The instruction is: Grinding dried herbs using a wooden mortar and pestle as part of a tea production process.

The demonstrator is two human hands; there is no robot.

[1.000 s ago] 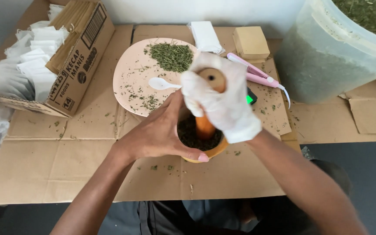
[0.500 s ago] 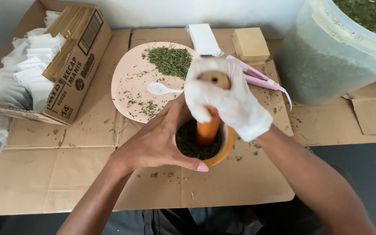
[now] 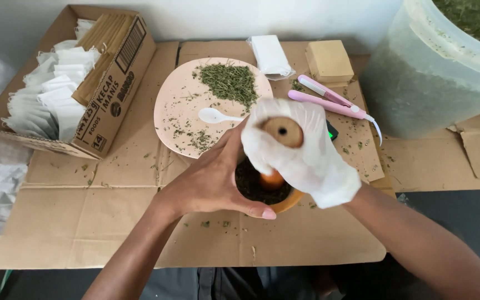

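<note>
At the centre of the cardboard sheet (image 3: 84, 222), the right hand (image 3: 301, 155), in a white glove, was clamped around the wooden pestle (image 3: 282, 132). The pestle stood nearly upright, its long axis running toward the camera, the round flat butt with a dark centre hole facing up and its orange-brown lower end down in the mortar (image 3: 284, 203). The bare left hand (image 3: 212, 180) was wrapped around the mortar's near-left wall, thumb along the rim. The mortar was orange-brown wood, holding dark crushed herb. Just beyond lay a pink plate (image 3: 173, 111) with dried green leaves (image 3: 230, 83) and a white spoon (image 3: 213, 115). Pink tweezers (image 3: 329, 103) lay to the right, a box of white sachets (image 3: 56, 94) well left.
</note>
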